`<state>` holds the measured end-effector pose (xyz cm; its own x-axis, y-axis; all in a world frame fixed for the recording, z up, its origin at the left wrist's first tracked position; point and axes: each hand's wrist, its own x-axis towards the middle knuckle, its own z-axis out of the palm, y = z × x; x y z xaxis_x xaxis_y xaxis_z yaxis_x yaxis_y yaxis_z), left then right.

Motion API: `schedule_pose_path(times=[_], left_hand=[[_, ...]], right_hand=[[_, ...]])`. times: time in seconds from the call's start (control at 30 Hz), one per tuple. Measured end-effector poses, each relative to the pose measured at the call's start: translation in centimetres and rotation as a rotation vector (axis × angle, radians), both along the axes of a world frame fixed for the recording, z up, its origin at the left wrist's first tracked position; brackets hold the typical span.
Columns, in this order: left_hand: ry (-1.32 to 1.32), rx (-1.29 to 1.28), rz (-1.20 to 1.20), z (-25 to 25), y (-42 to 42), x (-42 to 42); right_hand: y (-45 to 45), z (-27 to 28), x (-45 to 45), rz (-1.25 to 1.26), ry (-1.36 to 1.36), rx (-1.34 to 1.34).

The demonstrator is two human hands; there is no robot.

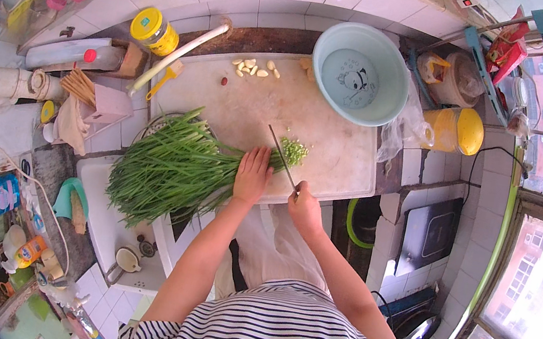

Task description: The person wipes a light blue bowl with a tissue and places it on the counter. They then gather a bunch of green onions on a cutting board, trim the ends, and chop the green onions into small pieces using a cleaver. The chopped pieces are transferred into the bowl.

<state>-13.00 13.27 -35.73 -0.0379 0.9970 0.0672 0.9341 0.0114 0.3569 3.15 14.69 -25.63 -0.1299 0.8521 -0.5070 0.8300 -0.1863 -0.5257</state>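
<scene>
A large bunch of green chives (171, 164) lies across the left front of a pale cutting board (336, 164), its leaves hanging out past the edge over the sink. My left hand (253, 174) presses down on the bunch near its cut end, fingers together. In my right hand (306, 208) is the handle of a knife (281, 156), its blade seen edge-on across the chive stems. Just right of the blade sits a small heap of chopped chive pieces (294, 152). Several peeled garlic cloves (255, 68) rest toward the back of the board.
A light blue basin (360, 77) stands at the board's back right corner. A leek-like stalk (180, 56) and a yellow brush (164, 80) lie along the left edge. Beyond are a yellow-lidded jar (155, 31) and a chopstick holder (110, 105). The sink (97, 227) is at left.
</scene>
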Motion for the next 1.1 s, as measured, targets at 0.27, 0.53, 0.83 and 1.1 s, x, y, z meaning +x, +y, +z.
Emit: schedule_pose_path(times=[0.27, 0.53, 0.83, 1.1], left_hand=[[-0.039, 0.024, 0.027, -0.3, 0.0, 0.1], [-0.057, 0.051, 0.028, -0.3, 0.1, 0.2], [-0.042, 0.053, 0.039, -0.8, -0.1, 0.3], [-0.031, 0.074, 0.031, -0.5, -0.1, 0.1]], right_hand=[[0.7, 0.2, -0.4, 0.019, 0.047, 0.017], [1.6, -3.0, -0.7, 0.035, 0.044, 0.065], [2.4, -1.2, -0.5, -0.158, 0.147, 0.058], [0.1, -0.3, 0.1, -0.029, 0.084, 0.044]])
